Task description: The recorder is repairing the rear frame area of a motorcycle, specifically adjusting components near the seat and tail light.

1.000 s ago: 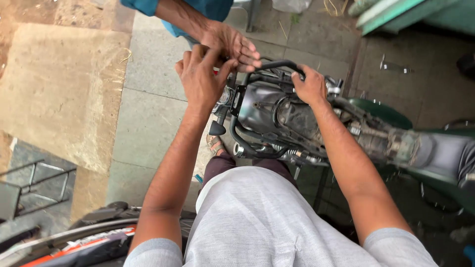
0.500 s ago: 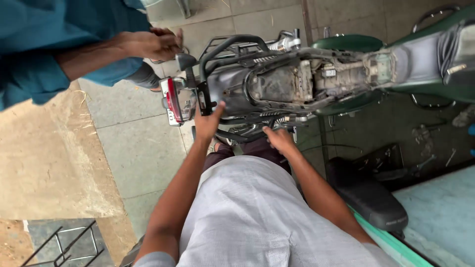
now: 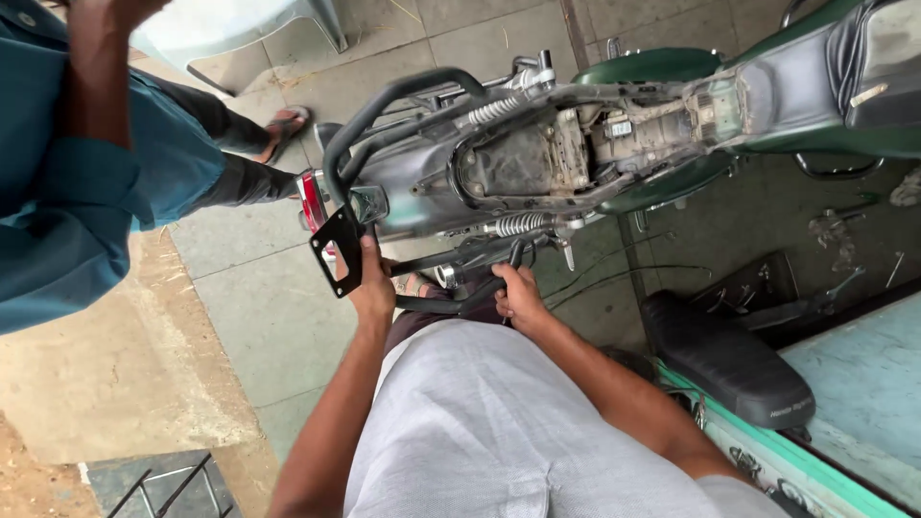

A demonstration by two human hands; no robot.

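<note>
Black steel bracket plate (image 3: 338, 251) at the tail end of the bike is what the left hand (image 3: 374, 288) has hold of now, fingers curled round its lower edge right by the red tail light (image 3: 311, 200). The right hand (image 3: 519, 293) is wrapped around a dark tube of the rear frame (image 3: 460, 299) on the near side, just under the chrome shock spring (image 3: 519, 225). So both hands are clenched on metal, neither is free.

What's changed: a second ago both hands were up on the grab rail (image 3: 403, 96), with the other person's hands right there on it too. Half a second ago they'd already dropped lower along the rear. Now the view has swung round, the hands sit down at the tail and side frame, and the other person in the teal shirt (image 3: 67, 211) has stepped back to the left with an arm raised, not touching the bike at all. I'd read that as the wearer now handling the rear end alone, with the grip moved down to the lower frame.

The motorcycle (image 3: 576, 153) has its seat off, so the dusty frame tray is open to view. The black seat (image 3: 729, 360) lies on the floor at the right, beside a teal ledge (image 3: 844, 384). A pale plastic chair (image 3: 240, 34) stands on the paving at the top.
</note>
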